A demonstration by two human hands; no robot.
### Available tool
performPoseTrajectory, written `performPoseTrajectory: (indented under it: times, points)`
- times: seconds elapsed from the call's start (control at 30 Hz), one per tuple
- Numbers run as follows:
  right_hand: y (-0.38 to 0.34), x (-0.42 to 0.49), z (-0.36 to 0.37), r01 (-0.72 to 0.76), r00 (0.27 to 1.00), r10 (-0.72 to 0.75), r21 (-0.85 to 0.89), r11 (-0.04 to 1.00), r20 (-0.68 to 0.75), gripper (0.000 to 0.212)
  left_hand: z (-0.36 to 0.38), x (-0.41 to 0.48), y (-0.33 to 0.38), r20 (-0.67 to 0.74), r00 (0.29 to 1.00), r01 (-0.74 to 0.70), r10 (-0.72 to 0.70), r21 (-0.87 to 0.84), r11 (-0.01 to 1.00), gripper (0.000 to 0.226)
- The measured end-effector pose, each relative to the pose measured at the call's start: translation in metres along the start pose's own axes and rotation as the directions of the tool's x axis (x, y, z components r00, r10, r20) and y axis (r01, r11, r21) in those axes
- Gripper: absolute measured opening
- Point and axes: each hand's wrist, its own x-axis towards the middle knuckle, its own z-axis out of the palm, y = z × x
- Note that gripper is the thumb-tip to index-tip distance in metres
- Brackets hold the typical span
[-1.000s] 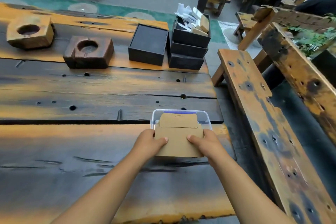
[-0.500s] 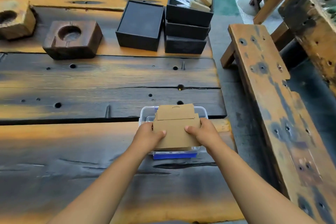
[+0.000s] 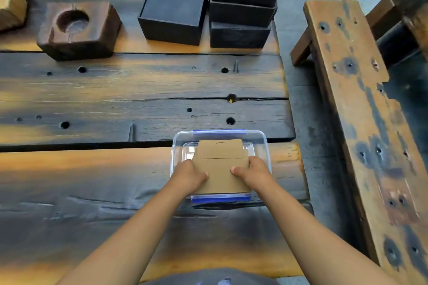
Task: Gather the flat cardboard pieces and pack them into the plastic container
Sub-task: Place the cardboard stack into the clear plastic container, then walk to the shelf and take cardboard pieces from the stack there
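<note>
Cardboard pieces [image 3: 221, 173], flat and brown, sit over the open top of the clear plastic container [image 3: 262, 146], their long axis running from 6 o'clock to 12 o'clock, away from me. A narrower flap end points to 12 o'clock and lies inside the tub's outline; the near edge reaches the blue clip on the tub's 6 o'clock rim. I cannot tell how many sheets are in the stack, nor whether it rests on the tub's floor or hangs above it.

My left hand [image 3: 188, 177] grips the stack's 9 o'clock edge, thumb on top and the other fingers curled under it. My right hand [image 3: 253, 174] does the same on the 3 o'clock edge, thumb pressed onto the top face. Both hands overlap the tub's side walls.

The container stands on the wooden table [image 3: 115, 99] near its 3 o'clock edge, with a second blue clip on its far rim. I see nothing else inside it.

Toward 12 o'clock a black box [image 3: 173, 4] stands alone; its top is dark and I cannot tell whether it is an open cavity or a lid. Just beside it at 3 o'clock is a stack of black boxes [image 3: 240, 14], the topmost holding pale cardboard and white scraps. A dark wooden block [image 3: 78, 30] with a round hollow sits toward 10 o'clock. A wooden bench [image 3: 361, 111] runs along 3 o'clock, apart from the table.
</note>
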Motion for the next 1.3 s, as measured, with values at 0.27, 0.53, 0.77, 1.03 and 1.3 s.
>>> performPoseTrajectory:
  times: [0.27, 0.53, 0.77, 1.03, 1.3]
  points:
    - [0.007, 0.009, 0.008, -0.002, 1.0, 0.0, -0.235, 0.972, -0.008, 0.041, 0.013, 0.015, -0.011, 0.014, 0.998, 0.058, -0.06, 0.102, 0.993, 0.047]
    - [0.002, 0.006, 0.011, 0.024, 0.995, -0.06, -0.376, 0.926, -0.085, 0.038, 0.014, 0.018, -0.008, -0.022, 0.997, 0.072, -0.069, 0.17, 0.983, 0.057]
    - [0.003, -0.019, 0.008, 0.042, 0.987, -0.091, -0.342, 0.939, -0.129, 0.046, -0.001, 0.002, -0.004, -0.015, 0.999, -0.03, 0.032, 0.149, 0.988, 0.058]
    - [0.025, -0.074, 0.005, 0.168, 0.944, -0.223, -0.227, 0.959, -0.243, 0.046, 0.003, -0.045, 0.001, -0.019, 0.948, -0.309, 0.317, 0.168, 0.936, 0.061]
    - [0.09, -0.144, 0.009, 0.076, 0.902, -0.08, -0.028, 0.997, -0.425, 0.022, 0.056, -0.09, 0.006, 0.317, 0.807, -0.579, 0.498, 0.261, 0.772, 0.031]
